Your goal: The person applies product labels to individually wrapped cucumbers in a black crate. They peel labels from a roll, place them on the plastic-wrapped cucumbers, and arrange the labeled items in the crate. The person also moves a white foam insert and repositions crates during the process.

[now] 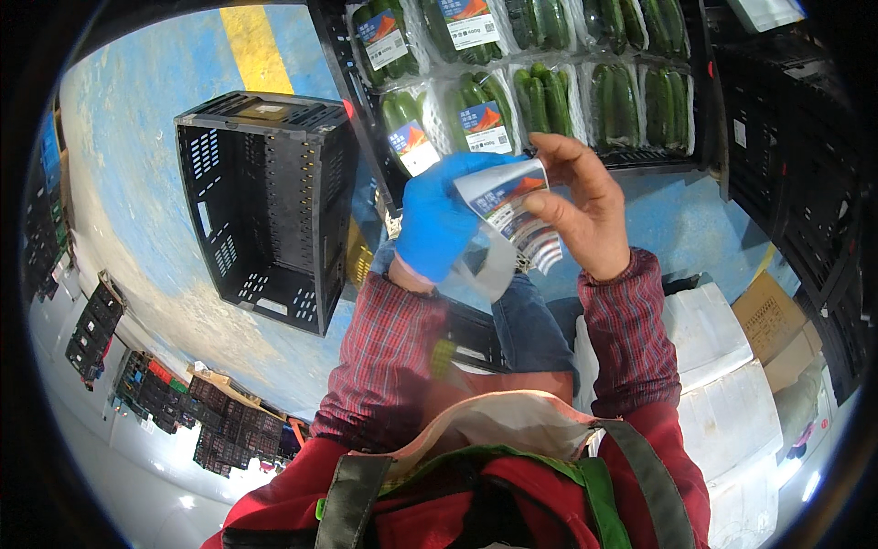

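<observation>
Between my hands hangs a strip of printed labels point(512, 209), blue and orange on white backing, its lower end curling down. My left hand point(437, 215), in a blue glove, grips the strip's left edge. My bare right hand point(585, 206) pinches its right side between thumb and fingers. Just beyond stands a black crate point(361, 119) holding several clear-wrapped packs of cucumbers point(545, 101) in two rows. Packs at the left, such as the labelled cucumber pack point(482, 114), carry the same kind of label; those to the right show none.
An empty black crate point(274, 210) rests on its side on the blue floor point(137, 137) at left. More black crates point(796, 165) stack up at right. White foam boxes point(718, 366) and a cardboard box point(773, 316) stand beside my right arm.
</observation>
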Tool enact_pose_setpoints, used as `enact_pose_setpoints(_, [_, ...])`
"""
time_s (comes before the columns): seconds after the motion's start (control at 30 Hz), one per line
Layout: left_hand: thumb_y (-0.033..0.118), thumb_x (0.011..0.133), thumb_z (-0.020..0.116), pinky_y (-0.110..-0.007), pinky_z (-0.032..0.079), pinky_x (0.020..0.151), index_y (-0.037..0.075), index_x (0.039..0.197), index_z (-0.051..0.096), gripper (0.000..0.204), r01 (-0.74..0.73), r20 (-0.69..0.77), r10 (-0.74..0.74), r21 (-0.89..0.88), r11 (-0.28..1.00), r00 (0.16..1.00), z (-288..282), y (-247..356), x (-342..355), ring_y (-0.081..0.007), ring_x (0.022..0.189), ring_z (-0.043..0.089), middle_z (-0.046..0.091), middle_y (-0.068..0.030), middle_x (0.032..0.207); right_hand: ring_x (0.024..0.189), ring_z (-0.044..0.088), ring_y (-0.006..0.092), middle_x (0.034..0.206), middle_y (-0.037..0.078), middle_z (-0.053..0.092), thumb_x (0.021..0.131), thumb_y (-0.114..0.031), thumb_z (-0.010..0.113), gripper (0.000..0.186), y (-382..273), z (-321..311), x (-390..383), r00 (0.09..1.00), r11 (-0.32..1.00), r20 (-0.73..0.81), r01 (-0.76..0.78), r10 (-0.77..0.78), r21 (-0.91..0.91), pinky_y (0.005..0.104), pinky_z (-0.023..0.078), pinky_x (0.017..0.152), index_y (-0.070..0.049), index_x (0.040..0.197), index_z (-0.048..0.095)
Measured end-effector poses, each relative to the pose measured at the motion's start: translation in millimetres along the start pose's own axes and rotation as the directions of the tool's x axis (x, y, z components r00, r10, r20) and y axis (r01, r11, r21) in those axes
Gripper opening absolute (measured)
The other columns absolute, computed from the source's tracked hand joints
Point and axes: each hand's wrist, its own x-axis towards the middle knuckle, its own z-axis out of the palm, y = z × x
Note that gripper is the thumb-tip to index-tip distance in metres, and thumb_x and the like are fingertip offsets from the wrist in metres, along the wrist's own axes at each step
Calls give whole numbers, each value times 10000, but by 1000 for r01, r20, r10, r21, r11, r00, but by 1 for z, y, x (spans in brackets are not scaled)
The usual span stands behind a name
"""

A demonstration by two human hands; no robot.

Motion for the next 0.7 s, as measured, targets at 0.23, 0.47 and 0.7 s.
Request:
enact_pose_setpoints(0.23, [59,868,731,-249,515,641,3,1060,688,204,46,-60,-30,291,956,998,0,-5,10,-94,755,631,690,-31,881,831,542,121,918,28,575,830,-53,745,228,-11,0,25,990,990,7,140,-140,-4,258,444,758,-16,1049,694])
enact_pose_setpoints(0.47, [345,907,674,-295,481,525,37,819,741,327,301,-36,-353,608,735,935,-8,-7,29,-136,570,619,655,-75,650,816,556,90,856,2,622,904,-56,668,68,-5,-25,65,948,985,-300,139,-103,101,253,473,746,-12,956,665])
enact_pose_setpoints(0.7, [306,861,663,-353,531,570,16,895,717,296,245,-117,-286,849,468,951,-26,-17,25,-257,559,670,671,-185,707,862,667,120,914,43,689,923,-151,693,187,67,-88,220,955,957,-222,134,-194,-259,277,533,734,-18,1052,668])
